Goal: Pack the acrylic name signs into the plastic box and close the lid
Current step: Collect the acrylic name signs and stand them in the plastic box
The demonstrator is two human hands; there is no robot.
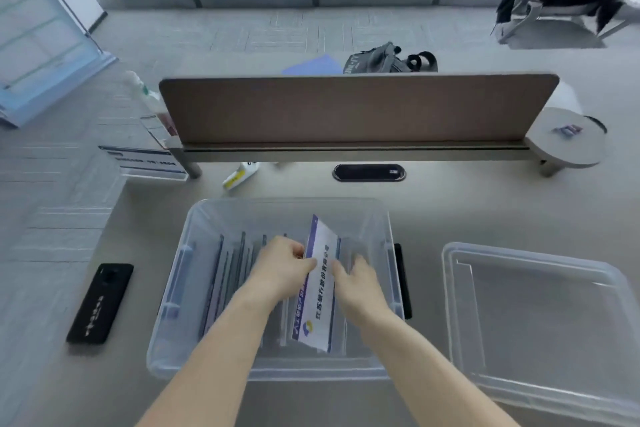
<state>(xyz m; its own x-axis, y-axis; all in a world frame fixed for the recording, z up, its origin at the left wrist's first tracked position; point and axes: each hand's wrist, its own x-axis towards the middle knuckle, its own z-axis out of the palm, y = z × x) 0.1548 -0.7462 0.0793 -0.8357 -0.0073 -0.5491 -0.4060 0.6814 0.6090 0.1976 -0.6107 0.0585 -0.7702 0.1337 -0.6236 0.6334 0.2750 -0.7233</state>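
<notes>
Head view: left hand (282, 262) and right hand (356, 282) pinch one name sign (320, 282), tilted inside the plastic box (277, 369) beside other standing signs (228, 270). Best to ease it upright into the gap below the fingers; the lid (540, 322) waits right of the grip.

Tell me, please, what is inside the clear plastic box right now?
The plastic box holds several acrylic signs standing on edge, plus one tilted white sign held by both hands. The forearms cover part of the box floor.

Lid (540, 326) cut off at right edge; left hand (282, 265) hides name sign (320, 284) edge.
</notes>
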